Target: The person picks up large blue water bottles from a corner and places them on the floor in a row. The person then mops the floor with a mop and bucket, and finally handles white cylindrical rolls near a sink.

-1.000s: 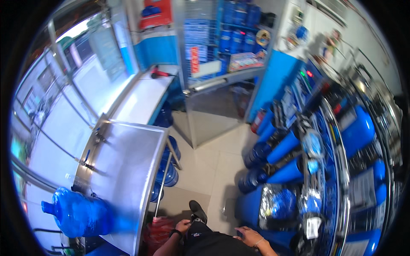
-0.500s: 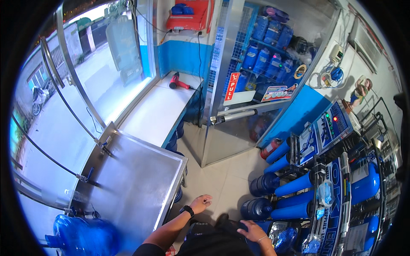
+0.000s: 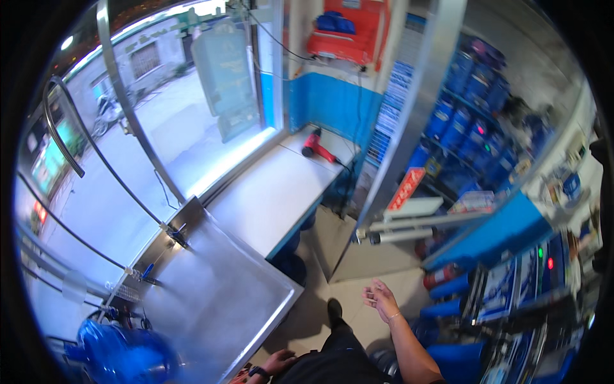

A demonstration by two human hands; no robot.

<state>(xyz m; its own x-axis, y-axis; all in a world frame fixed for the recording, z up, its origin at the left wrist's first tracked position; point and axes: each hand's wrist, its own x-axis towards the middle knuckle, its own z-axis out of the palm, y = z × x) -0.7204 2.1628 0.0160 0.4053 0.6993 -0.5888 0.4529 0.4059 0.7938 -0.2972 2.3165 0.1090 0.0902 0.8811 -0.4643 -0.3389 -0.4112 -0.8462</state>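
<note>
My right hand reaches out over the tiled floor with its fingers apart and nothing in them. A thin bracelet circles its wrist. Low in the picture, my left hand hangs beside my body, next to the near corner of a steel sink counter. A dark watch is on that wrist. Its fingers are partly hidden and blurred, so their pose is unclear. One dark shoe is stepping forward. Nearest to my right hand is the lower part of a glass door.
A blue water jug lies on the sink counter at left. A red heat gun rests on the white countertop. The metal-framed door angles across the right side. Blue filter housings and a red extinguisher line the right.
My view has turned, and the counter and door have shifted in the picture. My right hand has swung forward; my left hand has dropped back toward my body. A foot has come forward.
</note>
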